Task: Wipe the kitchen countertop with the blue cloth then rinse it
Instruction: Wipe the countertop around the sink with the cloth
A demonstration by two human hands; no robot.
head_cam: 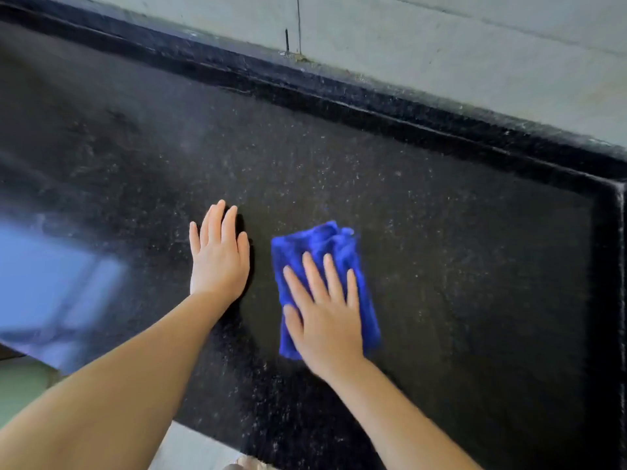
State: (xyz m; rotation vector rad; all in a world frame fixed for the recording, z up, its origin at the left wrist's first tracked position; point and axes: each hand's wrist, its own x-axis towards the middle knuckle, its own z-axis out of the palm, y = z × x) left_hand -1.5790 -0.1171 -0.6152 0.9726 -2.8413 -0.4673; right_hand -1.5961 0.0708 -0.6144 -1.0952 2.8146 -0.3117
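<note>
Blue cloth (320, 245): lay folded into a loose pad at lower centre of the frame, flat on the worktop (458, 249), with its far end bunched and free of the hand.
Right hand (324, 317): rested palm-down on the near half of the cloth; its fingers (310, 276) were straight and slightly spread, pressing and not pinching, which judged from the pose put even load over the pad for wiping.
Left hand (219, 257): lay flat on the bare worktop just left of the cloth and apart from it; fingers straight and close together, holding nothing. It probably served as a brace for the leaning body.
Worktop: dark speckled stone filling most of the frame, with a raised back edge (373, 103) running from upper left to right against a pale wall (441, 45).
Reflection (44, 283): a bright blurred patch at left centre.
Task stage: wiping appeared to be under way; rinsing was not yet done, and no sink or tap was in view.
</note>
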